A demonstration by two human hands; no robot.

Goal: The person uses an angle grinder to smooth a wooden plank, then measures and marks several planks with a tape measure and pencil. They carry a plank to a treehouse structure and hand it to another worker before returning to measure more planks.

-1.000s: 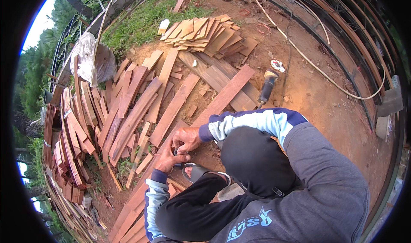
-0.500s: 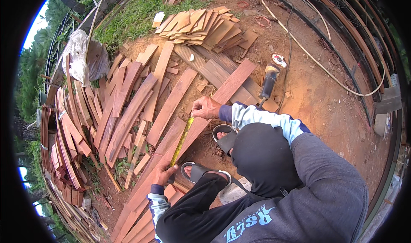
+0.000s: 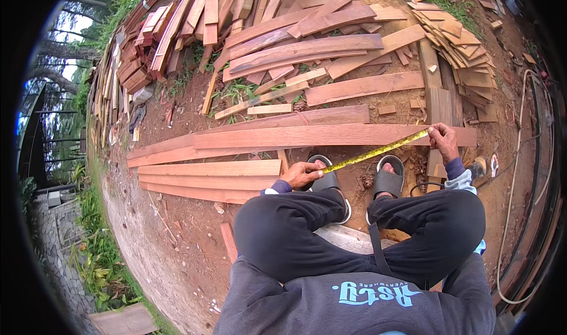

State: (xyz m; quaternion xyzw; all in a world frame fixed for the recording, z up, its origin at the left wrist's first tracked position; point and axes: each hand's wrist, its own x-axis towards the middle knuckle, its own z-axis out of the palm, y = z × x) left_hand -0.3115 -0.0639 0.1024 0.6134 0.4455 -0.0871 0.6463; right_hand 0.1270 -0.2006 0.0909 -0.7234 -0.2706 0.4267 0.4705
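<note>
A yellow tape measure (image 3: 376, 151) runs in a slanting line between my two hands. My right hand (image 3: 444, 141) pinches its far-right end against the edge of a long reddish plank (image 3: 307, 135). Lower and to the left, my left hand (image 3: 301, 174) is closed round the other end of the tape, in front of my sandalled foot; the case is mostly hidden by the fingers. The plank lies across in front of me, overlapping other long boards. Close by my left hand lie shorter planks (image 3: 209, 168), side by side on the ground.
Beyond the plank lies a wide pile of loose boards (image 3: 307, 51). Short wood pieces (image 3: 466, 51) are stacked at the far right. Beside my right knee sits an angle grinder (image 3: 479, 167) with its cord. A pale hose (image 3: 512, 175) curves along the right.
My view has swung round, so the plank now lies crosswise. The tape's left end has come off the plank toward my feet, while my right hand stays at the plank.
</note>
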